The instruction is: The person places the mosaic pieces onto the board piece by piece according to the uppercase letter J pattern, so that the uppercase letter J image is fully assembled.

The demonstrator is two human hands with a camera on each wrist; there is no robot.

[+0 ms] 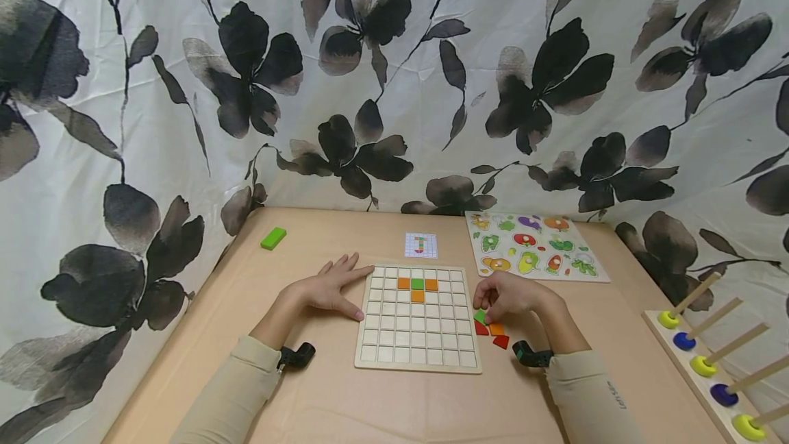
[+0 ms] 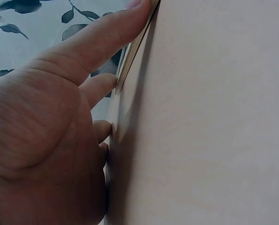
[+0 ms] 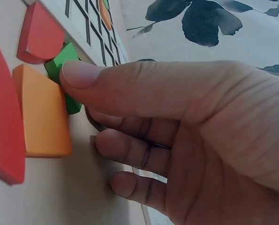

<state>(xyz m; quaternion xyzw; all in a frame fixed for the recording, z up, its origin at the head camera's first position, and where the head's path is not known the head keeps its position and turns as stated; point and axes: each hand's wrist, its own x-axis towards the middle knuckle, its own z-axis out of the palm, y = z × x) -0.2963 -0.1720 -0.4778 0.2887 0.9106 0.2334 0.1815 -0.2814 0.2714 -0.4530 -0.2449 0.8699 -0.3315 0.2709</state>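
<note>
Thumb and forefinger of the right hand (image 1: 508,293) pinch a small green flat-sided block (image 1: 481,316), opened only about as far as its width, the remaining fingers loosely curled. That block sits at the right edge of a square, pale wooden grid board (image 1: 401,340), near two small red blocks with curved edges (image 1: 501,342) and an orange slant-edged block (image 1: 496,329). Its forearm comes from the lower right, the hand turned inward. Opposite, the left hand (image 1: 329,290) has its fingers spread, thumb and forefinger touching the board's left edge. One green square tile (image 1: 417,284) and three orange square tiles (image 1: 417,297) form a T in the grid; beyond lies a small white gridded card (image 1: 420,245).
</note>
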